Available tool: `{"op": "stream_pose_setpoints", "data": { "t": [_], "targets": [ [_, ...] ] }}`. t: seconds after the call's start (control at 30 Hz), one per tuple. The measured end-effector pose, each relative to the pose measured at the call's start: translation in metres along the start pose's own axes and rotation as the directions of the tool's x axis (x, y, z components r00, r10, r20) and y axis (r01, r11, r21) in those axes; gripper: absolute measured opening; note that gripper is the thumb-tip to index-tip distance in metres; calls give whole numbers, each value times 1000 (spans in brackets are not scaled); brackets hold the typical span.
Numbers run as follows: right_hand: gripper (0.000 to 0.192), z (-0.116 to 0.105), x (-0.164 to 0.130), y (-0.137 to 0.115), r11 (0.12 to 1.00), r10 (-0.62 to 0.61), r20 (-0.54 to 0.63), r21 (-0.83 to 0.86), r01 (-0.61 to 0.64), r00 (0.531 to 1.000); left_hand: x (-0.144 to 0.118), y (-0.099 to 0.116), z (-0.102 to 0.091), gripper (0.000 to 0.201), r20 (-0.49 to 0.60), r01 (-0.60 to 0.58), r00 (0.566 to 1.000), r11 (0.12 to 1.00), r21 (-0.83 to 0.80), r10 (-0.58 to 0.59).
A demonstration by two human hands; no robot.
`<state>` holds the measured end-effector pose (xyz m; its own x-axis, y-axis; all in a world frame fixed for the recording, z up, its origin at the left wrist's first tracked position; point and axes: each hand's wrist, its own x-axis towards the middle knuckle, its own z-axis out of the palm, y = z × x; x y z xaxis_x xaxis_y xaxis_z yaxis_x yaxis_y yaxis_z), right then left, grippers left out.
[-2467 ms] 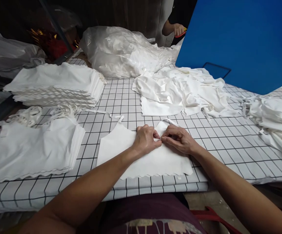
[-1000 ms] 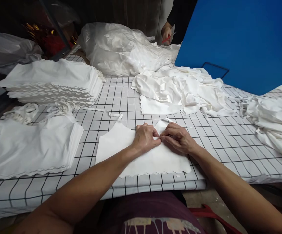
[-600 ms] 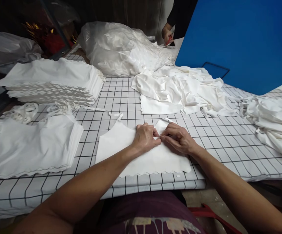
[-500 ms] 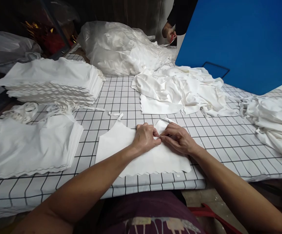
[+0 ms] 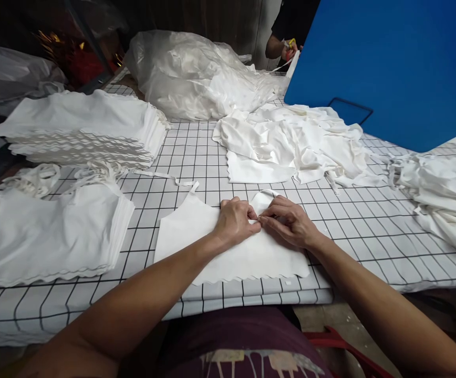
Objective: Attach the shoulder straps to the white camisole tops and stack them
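Observation:
A white camisole-like garment (image 5: 231,262) with thin straps and a wavy lower hem lies flat in front of me on the checked cloth. My left hand (image 5: 236,220) rests over its upper middle, thumb and forefinger pinched at the neckline. Facing it, my right hand (image 5: 289,220) pinches the same spot, the fingertips of both hands almost touching. What sits between the tips is too small to see, beyond the garment's edge. The garment's right strap area is folded over behind my right hand.
Neat stacks of white garments (image 5: 50,231) stand on the left, with another stack (image 5: 82,118) behind. Loose white garments (image 5: 291,142) lie beyond my hands, more (image 5: 444,194) at right. A stuffed plastic bag (image 5: 196,73), a blue board (image 5: 381,68) and a co-worker's hand (image 5: 289,51) are farther back.
My hands stay pinched at the same place on the garment. The co-worker's hand at the back has shifted a little right and up, with a white strip now raised beside it.

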<state>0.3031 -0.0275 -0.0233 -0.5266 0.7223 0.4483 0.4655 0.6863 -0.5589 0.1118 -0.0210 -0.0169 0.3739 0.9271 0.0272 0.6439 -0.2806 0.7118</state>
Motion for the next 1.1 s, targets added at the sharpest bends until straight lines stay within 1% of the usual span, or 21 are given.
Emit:
{"op": "stream_pose_setpoints", "data": {
  "t": [0.17,0.43,0.53,0.6,0.77,0.93,1.0,1.1],
  "targets": [
    [10,-1,0,-1,1000,20,28,-5,-20,999,0,0,0,10,5,2,1000,1000,-6,-2],
    [13,-1,0,-1,995,-43,75,-82,49,996,-1,1,-1,10,14,12,1000,1000,-8,-12],
    [13,-4,0,2,990,-40,115,-133,55,993,-1,1,-1,11,20,10,1000,1000,-8,-10],
    [13,-7,0,5,983,-69,157,-156,94,985,-2,1,-1,12,23,0,1000,1000,-8,1],
    [23,-18,8,5,936,-134,298,-276,219,945,-1,-1,-2,11,35,-30,999,999,14,29],
    [26,-31,26,-3,864,-163,486,-350,362,858,0,-1,-4,12,64,-41,997,999,34,38],
    [27,-35,32,-4,846,-166,525,-359,395,834,-1,-1,-5,15,72,-41,997,999,35,38],
    [28,-40,38,-1,851,-160,548,-345,396,821,-1,-1,-5,16,76,-40,996,999,24,38]
  ]
}}
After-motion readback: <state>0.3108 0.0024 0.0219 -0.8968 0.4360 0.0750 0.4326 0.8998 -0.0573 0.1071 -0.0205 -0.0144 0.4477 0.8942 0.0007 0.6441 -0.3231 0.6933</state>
